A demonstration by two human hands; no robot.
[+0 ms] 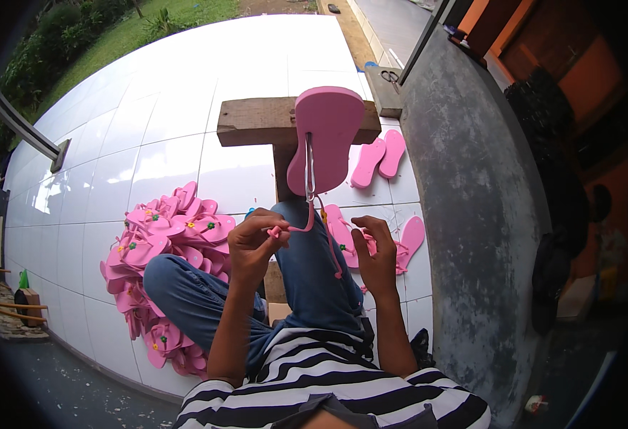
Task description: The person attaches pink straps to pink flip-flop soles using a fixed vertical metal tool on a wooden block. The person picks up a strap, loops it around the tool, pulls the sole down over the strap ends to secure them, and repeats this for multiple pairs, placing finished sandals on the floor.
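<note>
Left hand (252, 242) pinches the strap (310, 217); right hand (377, 250), loosely open, looks empty — best used to steady the sole (332, 125) ahead, strap aligned with the tool (310, 168).

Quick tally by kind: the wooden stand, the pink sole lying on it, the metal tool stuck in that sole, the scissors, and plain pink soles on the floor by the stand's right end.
Wooden stand: 1
Sole on stand: 1
Metal tool: 1
Scissors: 1
Plain floor soles: 2
Total: 6
</note>
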